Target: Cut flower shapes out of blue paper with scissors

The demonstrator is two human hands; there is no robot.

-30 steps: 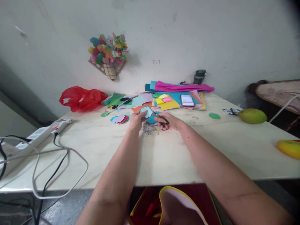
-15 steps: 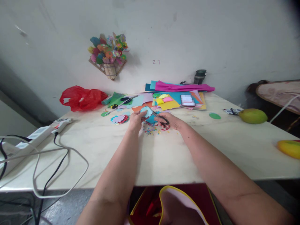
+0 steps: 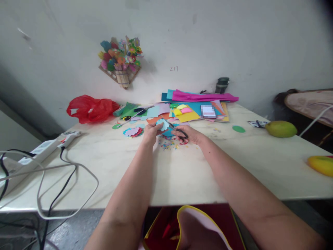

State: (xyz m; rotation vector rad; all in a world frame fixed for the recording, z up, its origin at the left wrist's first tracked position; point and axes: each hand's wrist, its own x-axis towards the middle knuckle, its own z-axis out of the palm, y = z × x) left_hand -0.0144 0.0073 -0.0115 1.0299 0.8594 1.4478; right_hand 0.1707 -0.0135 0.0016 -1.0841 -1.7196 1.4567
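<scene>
Between the fingers of my left hand (image 3: 152,132) is a light blue paper piece (image 3: 162,124) with a scalloped edge. My right hand (image 3: 189,134) is closed round the black handles of a pair of scissors (image 3: 183,133), whose blades point left at the edge of the paper. Small coloured paper scraps (image 3: 170,144) lie on the table under both hands. Left of my left hand, a stack of scalloped paper shapes (image 3: 132,132) in purple, blue and red rests on the table.
Coloured sheets (image 3: 189,114) and a second pair of scissors (image 3: 140,111) lie toward the wall. A red plastic bag (image 3: 91,109) is at the back left, a power strip (image 3: 39,151) at the left. A green-yellow fruit (image 3: 281,128) sits at the right.
</scene>
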